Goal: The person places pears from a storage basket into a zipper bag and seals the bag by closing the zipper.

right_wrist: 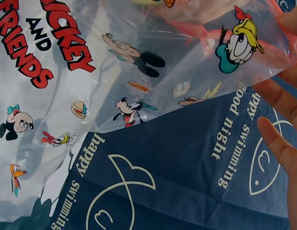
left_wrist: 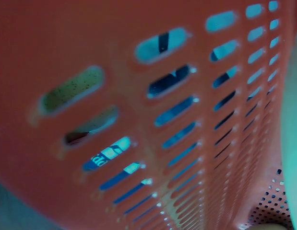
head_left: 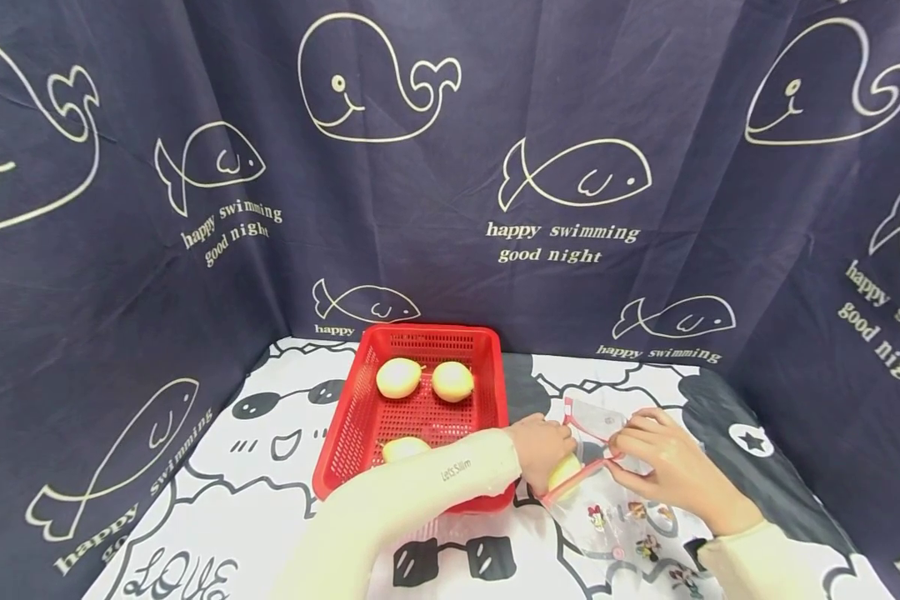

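Note:
My left hand (head_left: 543,450) grips a pale yellow pear (head_left: 565,473) at the mouth of a clear zip bag (head_left: 600,517) with red edging and cartoon prints. Part of that pear is hidden by the fingers and the bag. On the other side of the mouth, my right hand (head_left: 667,462) pinches the red edge, holding the bag apart. The right wrist view shows the printed plastic (right_wrist: 138,62) stretched up to the right fingers (right_wrist: 278,143). Beneath the left forearm, a red basket (head_left: 337,425) holds pears (head_left: 399,378), one partly covered by the sleeve.
The basket's slotted wall (left_wrist: 119,91) fills the left wrist view, close to that wrist. A black and white cartoon cloth (head_left: 270,492) covers the table. Dark blue fabric (head_left: 435,192) with whale and fish drawings encloses the back and sides.

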`<action>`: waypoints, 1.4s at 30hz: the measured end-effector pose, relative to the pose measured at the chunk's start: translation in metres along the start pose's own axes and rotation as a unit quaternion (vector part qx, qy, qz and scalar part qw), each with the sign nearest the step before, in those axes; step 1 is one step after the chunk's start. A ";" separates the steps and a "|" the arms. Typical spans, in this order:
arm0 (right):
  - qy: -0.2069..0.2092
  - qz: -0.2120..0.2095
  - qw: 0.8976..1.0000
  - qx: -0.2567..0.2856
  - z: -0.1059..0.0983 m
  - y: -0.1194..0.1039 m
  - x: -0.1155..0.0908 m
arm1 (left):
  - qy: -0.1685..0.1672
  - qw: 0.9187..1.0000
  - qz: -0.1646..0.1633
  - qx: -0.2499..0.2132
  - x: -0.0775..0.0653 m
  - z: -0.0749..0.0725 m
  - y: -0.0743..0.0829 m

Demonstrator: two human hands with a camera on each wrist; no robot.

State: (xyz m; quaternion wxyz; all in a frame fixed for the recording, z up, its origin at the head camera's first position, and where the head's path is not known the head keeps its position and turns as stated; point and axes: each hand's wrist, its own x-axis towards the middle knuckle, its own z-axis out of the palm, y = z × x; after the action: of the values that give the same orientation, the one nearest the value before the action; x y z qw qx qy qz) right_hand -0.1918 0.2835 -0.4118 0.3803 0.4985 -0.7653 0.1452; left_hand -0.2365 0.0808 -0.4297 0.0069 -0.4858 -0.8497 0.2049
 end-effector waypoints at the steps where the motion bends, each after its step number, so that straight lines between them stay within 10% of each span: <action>1: 0.001 0.002 1.000 -0.001 -0.001 0.000 0.000 | 0.001 1.000 -0.001 0.000 -0.001 -0.001 -0.001; 42: 0.027 0.010 0.999 -0.021 -0.013 0.008 -0.003 | 0.030 0.998 -0.022 -0.042 -0.024 -0.017 -0.024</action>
State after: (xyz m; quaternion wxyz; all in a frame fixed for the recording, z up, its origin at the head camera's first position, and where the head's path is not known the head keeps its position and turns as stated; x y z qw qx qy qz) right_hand -0.1926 0.2970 -0.4040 0.4094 0.4785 -0.7629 0.1463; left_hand -0.2397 0.0559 -0.4011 0.0165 -0.4726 -0.8675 0.1546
